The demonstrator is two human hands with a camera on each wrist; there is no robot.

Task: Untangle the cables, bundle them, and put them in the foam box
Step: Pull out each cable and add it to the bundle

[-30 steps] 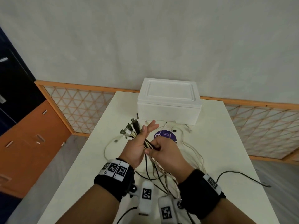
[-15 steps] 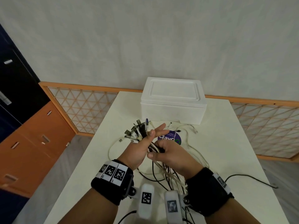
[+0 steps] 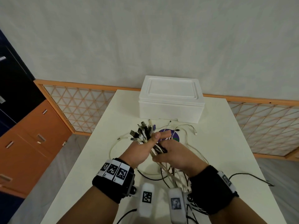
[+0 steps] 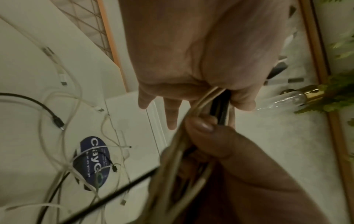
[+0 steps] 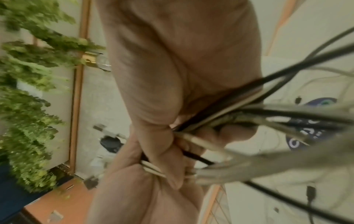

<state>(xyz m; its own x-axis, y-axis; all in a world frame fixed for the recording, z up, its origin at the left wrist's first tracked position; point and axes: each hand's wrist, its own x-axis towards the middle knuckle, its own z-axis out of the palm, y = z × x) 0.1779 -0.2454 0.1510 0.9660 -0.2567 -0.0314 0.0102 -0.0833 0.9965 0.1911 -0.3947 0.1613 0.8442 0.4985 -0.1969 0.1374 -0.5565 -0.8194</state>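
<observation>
Both hands meet over the middle of the white table, sharing one thick bundle of cables made of black and off-white leads. The left hand grips the bundle near its plug ends, thumb pressed over the strands and the fingers partly extended beyond them, so the grip is narrow around the leads rather than a full fist; a fan of connectors sticks out of it toward 11 o'clock. Directly at 4 o'clock from it, touching or nearly touching, the right hand has its fingers curled round the same bundle lower down, and the right wrist view shows strands passing through the closed grip. Below the hands the cables hang toward 6 o'clock and spread out over the table between the two wrist bands. More loose white leads lie on the table at 1 o'clock from the hands, looping over a round dark blue sticker, and a single black cable trails away at 4 o'clock toward the table's right edge. The foam box, white, stands at 12 o'clock at the far end of the table with its lid on, apart from the hands, with a few plug tips lying just in front of it. An orange cabinet stands at 9 o'clock beyond the table.
</observation>
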